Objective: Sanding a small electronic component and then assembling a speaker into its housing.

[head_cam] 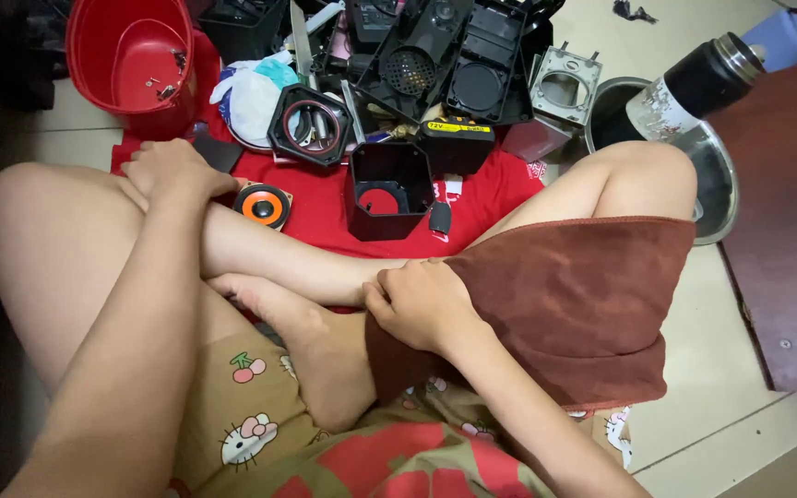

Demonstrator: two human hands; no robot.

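Observation:
I sit cross-legged on the floor. My left hand (175,171) rests closed over my left knee, close to a small orange and black speaker (263,205). My right hand (420,304) grips the edge of a brown towel (574,295) that drapes over my right thigh and knee. In front of my shins a black hexagonal plastic housing (387,189) stands on a red cloth (325,207), with a small black part (440,218) beside it.
A red bucket (136,60) with screws inside stands at the back left. Black plastic casings (445,60), a ring-shaped frame (311,124) and a white bag (251,92) are piled behind. A metal bowl (707,175) and a flask (694,83) lie at the right, beside a brown board (786,231).

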